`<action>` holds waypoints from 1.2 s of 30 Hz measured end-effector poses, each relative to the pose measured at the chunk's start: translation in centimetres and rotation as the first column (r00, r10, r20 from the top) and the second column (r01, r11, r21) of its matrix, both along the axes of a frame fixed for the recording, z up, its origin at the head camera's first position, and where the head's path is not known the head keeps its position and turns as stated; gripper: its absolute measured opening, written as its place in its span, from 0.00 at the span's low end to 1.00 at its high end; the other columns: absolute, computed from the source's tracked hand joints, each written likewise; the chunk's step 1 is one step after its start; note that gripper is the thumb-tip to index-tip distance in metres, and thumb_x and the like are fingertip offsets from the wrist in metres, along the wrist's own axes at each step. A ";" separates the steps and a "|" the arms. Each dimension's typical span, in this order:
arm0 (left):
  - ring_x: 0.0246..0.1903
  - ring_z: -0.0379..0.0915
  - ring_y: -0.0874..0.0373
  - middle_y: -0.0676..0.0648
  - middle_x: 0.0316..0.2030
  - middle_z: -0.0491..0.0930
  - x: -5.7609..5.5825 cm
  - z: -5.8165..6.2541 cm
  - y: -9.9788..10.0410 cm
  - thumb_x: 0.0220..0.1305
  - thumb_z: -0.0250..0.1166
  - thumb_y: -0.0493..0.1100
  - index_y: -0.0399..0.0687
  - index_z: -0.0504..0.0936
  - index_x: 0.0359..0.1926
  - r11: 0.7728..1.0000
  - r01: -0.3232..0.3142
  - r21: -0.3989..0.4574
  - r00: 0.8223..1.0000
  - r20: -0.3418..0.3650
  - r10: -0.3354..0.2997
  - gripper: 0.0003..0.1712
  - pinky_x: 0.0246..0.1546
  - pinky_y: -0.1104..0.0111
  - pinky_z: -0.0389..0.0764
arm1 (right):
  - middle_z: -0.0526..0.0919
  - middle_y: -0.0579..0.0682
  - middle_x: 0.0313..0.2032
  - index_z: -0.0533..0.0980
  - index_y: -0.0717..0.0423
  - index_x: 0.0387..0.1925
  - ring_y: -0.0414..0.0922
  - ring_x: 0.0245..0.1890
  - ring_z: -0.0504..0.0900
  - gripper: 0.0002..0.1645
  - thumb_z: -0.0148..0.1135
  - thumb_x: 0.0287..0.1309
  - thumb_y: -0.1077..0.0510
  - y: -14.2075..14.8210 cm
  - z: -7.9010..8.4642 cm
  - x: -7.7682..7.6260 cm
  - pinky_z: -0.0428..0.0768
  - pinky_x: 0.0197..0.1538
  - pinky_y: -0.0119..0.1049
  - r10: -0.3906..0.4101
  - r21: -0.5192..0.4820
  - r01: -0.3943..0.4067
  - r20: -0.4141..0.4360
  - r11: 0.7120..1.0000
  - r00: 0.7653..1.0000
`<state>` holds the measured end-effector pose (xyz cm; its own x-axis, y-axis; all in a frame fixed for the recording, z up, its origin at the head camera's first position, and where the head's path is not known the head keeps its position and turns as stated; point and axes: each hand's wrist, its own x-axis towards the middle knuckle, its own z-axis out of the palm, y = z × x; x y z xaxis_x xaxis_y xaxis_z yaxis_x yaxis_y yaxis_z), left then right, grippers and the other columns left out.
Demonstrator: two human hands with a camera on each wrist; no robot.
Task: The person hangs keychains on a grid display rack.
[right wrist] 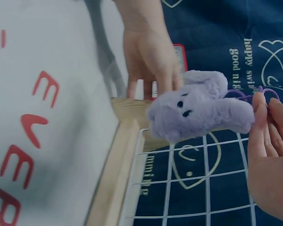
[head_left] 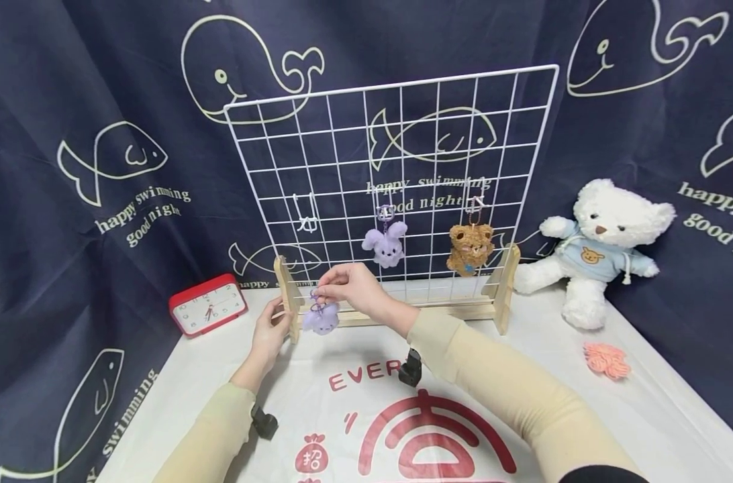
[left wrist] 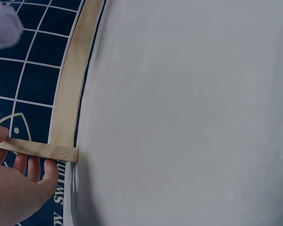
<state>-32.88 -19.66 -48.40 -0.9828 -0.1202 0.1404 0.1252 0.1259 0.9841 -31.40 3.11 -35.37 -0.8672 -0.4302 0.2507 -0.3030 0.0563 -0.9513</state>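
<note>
My right hand [head_left: 356,290] pinches the purple ring of a lilac bunny plush keychain [head_left: 321,320], which dangles in front of the rack's left end. In the right wrist view the bunny [right wrist: 193,110] shows its dark eyes and long ears, with the ring between thumb and fingers. My left hand [head_left: 271,335] grips the wooden side post [left wrist: 42,149] of the rack, thumb on one side and fingers on the other. The white wire grid [head_left: 419,149] stands upright in its wooden base. On it hang another lilac bunny keychain [head_left: 386,245] and a brown bear keychain [head_left: 471,248].
A white hook [head_left: 307,221] on the grid's left side holds nothing. The red-framed clock [head_left: 208,306] stands left of the rack. To the right sit a white teddy bear [head_left: 596,251] in a blue top and a coral knitted piece [head_left: 607,361].
</note>
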 end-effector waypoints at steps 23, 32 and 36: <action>0.49 0.74 0.56 0.32 0.58 0.73 0.0 0.0 -0.2 0.72 0.57 0.30 0.36 0.69 0.70 1.000 -0.005 -0.003 1.000 -0.008 0.005 0.27 0.42 0.75 0.82 | 0.88 0.51 0.32 0.85 0.61 0.35 0.42 0.32 0.84 0.02 0.72 0.59 0.66 -1.9 5.8 -0.4 0.81 0.38 0.28 -0.128 0.020 0.135 -0.202 0.991 0.971; 0.56 0.73 0.43 0.27 0.59 0.71 1.9 2.8 0.5 0.72 0.56 0.28 0.29 0.66 0.70 0.999 0.034 -0.004 0.999 0.010 -0.034 0.27 0.54 0.58 0.82 | 0.88 0.51 0.30 0.85 0.66 0.37 0.38 0.30 0.82 0.06 0.72 0.59 0.66 -1.6 7.0 -1.0 0.81 0.38 0.28 -0.185 -0.059 0.177 -0.196 0.982 0.963; 0.56 0.73 0.44 0.28 0.60 0.71 0.6 1.1 0.0 0.73 0.56 0.29 0.32 0.65 0.71 1.000 0.028 0.008 0.999 0.024 -0.028 0.28 0.53 0.59 0.82 | 0.88 0.51 0.31 0.85 0.66 0.37 0.39 0.30 0.83 0.06 0.72 0.60 0.66 -1.5 7.2 -1.1 0.82 0.40 0.30 -0.221 -0.085 0.209 -0.174 0.974 0.960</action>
<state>-32.30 -19.67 -47.29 -0.9889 -0.0940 0.1155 0.1045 0.1149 0.9879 -32.50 1.66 -28.12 -0.8746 -0.2164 0.4339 -0.4586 0.0785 -0.8852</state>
